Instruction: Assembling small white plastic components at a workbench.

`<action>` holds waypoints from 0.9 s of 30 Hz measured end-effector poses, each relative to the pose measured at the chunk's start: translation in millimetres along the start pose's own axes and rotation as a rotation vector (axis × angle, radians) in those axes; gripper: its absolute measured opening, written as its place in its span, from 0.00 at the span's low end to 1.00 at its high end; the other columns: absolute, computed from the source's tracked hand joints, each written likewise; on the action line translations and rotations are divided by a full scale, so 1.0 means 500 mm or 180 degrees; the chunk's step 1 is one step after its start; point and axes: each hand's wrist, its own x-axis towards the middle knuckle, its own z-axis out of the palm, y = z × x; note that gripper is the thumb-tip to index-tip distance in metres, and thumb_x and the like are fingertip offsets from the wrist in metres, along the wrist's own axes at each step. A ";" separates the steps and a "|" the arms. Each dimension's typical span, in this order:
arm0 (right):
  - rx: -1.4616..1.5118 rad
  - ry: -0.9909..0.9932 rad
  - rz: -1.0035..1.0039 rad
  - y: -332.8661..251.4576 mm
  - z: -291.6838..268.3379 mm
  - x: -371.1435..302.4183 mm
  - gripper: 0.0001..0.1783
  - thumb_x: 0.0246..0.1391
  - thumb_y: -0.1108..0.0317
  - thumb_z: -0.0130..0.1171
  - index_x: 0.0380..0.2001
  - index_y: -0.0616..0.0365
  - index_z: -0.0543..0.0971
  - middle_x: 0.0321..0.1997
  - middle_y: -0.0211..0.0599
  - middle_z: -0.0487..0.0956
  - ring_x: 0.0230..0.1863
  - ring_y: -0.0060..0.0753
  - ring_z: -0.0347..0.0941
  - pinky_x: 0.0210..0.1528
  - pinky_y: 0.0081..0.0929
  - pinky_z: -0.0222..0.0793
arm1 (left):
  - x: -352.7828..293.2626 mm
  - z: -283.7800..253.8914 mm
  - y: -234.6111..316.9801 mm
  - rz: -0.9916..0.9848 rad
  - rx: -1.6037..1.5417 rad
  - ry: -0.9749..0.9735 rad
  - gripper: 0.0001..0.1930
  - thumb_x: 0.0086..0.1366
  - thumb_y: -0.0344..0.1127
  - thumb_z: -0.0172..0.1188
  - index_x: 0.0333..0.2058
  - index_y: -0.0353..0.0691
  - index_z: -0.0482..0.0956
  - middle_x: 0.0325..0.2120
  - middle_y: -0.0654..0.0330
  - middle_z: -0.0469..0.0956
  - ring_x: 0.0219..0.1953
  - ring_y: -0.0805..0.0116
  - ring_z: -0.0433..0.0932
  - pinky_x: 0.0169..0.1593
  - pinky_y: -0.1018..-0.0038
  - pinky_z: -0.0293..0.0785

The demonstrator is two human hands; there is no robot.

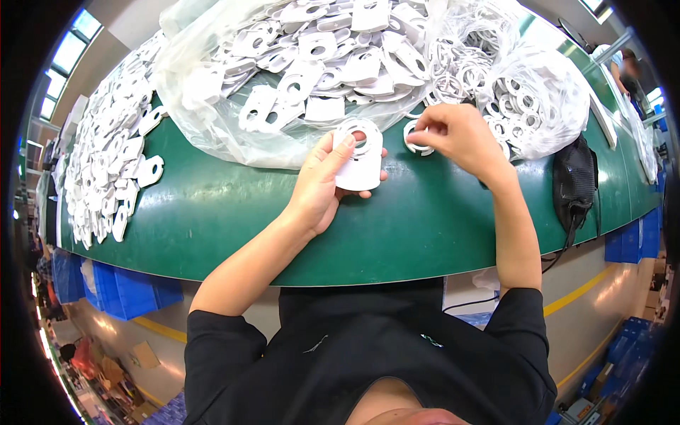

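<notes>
My left hand (pixel 320 183) holds a flat white plastic plate (pixel 361 159) with a round hole, just above the green table (pixel 212 212). To its right, my right hand (pixel 460 136) pinches a small white ring (pixel 415 139) close beside the plate's edge. Both hands hover in front of a clear bag of white plates (pixel 312 64) and a clear bag of white rings (pixel 517 99).
A long spread of finished white pieces (pixel 106 163) lies along the table's left side. A black mesh pouch (pixel 575 185) hangs over the table's right front edge. Blue crates (pixel 120 290) stand on the floor to the left, and more (pixel 627 241) to the right.
</notes>
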 end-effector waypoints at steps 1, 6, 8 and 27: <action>-0.0185 0.0058 -0.0064 -0.004 0.011 -0.001 0.15 0.43 0.59 0.69 0.27 0.60 0.80 0.20 0.33 0.75 0.22 0.27 0.68 0.27 0.24 0.64 | 0.000 0.000 0.003 0.0000 -0.0180 0.0032 0.19 0.69 0.46 0.49 0.50 0.39 0.66 0.41 0.52 0.78 0.36 0.63 0.82 0.27 0.78 0.76; -0.0582 0.0276 -0.0153 0.001 0.035 -0.002 0.14 0.44 0.61 0.67 0.23 0.62 0.78 0.19 0.34 0.74 0.22 0.29 0.68 0.28 0.26 0.65 | 0.004 -0.003 0.002 -0.0052 -0.0501 -0.0081 0.18 0.69 0.43 0.50 0.52 0.39 0.64 0.43 0.51 0.77 0.37 0.63 0.81 0.27 0.80 0.73; 0.0155 0.0256 0.0020 0.020 0.007 -0.002 0.12 0.46 0.65 0.64 0.24 0.64 0.78 0.20 0.34 0.75 0.23 0.25 0.69 0.30 0.24 0.66 | 0.002 -0.006 -0.003 -0.0026 -0.0012 0.0037 0.18 0.68 0.39 0.51 0.53 0.40 0.62 0.44 0.50 0.76 0.39 0.64 0.81 0.27 0.80 0.72; 0.2584 0.1453 0.0412 0.104 -0.050 0.025 0.10 0.60 0.66 0.55 0.41 0.58 0.74 0.42 0.31 0.79 0.40 0.17 0.73 0.43 0.17 0.69 | 0.003 0.005 -0.015 -0.0046 -0.0110 -0.0519 0.27 0.64 0.26 0.52 0.59 0.39 0.54 0.51 0.48 0.71 0.48 0.58 0.77 0.40 0.74 0.78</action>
